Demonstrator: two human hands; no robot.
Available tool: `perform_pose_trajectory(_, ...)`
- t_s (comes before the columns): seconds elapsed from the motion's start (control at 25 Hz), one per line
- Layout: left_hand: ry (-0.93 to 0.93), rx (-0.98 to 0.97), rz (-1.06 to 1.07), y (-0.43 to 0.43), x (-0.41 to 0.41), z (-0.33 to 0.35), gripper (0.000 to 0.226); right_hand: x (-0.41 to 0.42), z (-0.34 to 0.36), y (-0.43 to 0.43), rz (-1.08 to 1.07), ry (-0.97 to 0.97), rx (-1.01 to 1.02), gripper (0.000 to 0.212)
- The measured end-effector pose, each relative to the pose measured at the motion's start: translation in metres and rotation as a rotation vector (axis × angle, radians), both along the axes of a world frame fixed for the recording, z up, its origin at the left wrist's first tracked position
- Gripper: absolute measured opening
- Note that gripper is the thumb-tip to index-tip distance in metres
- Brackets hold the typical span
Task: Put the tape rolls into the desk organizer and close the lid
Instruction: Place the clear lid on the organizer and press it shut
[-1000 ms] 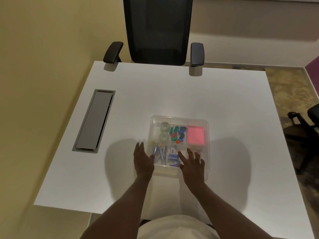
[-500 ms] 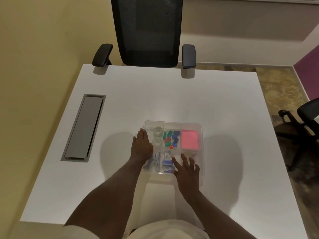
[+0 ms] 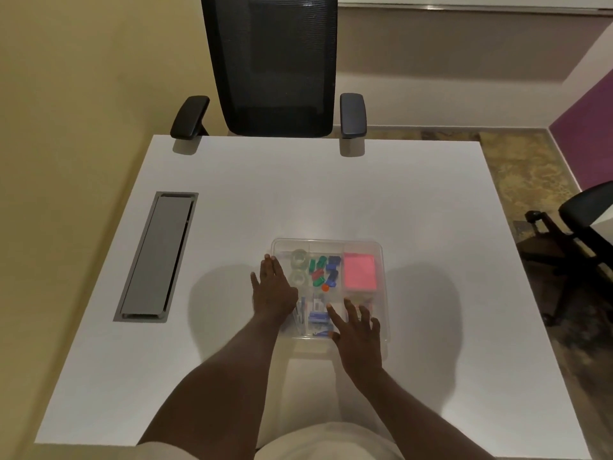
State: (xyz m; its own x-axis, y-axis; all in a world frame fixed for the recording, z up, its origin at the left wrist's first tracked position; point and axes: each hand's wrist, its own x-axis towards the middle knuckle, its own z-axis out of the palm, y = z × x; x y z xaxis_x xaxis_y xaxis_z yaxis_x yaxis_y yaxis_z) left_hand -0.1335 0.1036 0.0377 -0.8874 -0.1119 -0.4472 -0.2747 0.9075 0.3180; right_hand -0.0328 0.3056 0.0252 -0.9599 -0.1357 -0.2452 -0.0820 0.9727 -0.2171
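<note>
A clear plastic desk organizer [image 3: 379, 247] sits on the white table, its transparent lid lying flat over the compartments. Two clear tape rolls [image 3: 299, 259] lie one behind the other in the back-left compartment. My left hand [image 3: 273, 290] rests flat, fingers together, on the organizer's left side. My right hand [image 3: 356, 330] lies with fingers spread on the lid near the front right. Neither hand holds anything.
Inside the organizer are coloured clips [image 3: 323, 272], pink sticky notes [image 3: 360, 272] and blue items at the front. A grey cable hatch [image 3: 159, 257] is set into the table at the left. A black office chair [image 3: 270, 64] stands behind the table; another chair [image 3: 583, 220] stands at the right.
My left hand has slid forward along the organizer's left side. The right hand has stayed on the front of the lid. The camera view has shifted slightly.
</note>
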Motion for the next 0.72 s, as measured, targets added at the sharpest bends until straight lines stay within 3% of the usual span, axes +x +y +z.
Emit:
perform_pose_trajectory(0.16, 0.172, -0.019, -0.159, 0.001, 0.039, -0.017, 0.079, 0.001, 0.005, 0.001, -0.031, -0.001, -0.039, 0.069)
perform_pose_trajectory(0.28, 0.143, 0.071, -0.266, 0.007, 0.065, -0.019, 0.085, -0.001, 0.007, 0.010, -0.001, 0.017, -0.099, 0.082)
perform_pose_trajectory(0.44, 0.086, 0.007, -0.369, 0.017, 0.084, -0.006, 0.095, -0.012, 0.015, 0.013, 0.145, -0.078, -0.108, 0.097)
perform_pose_trajectory(0.6, -0.020, -0.036, -0.468, 0.021, 0.084, 0.005, 0.104, -0.020, 0.018, 0.010, 0.161, -0.173, -0.055, 0.095)
perform_pose_trajectory(0.72, -0.020, -0.062, -0.460, 0.020, 0.081, 0.011, 0.096, -0.022, 0.018, 0.007, 0.155, -0.168, -0.018, 0.093)
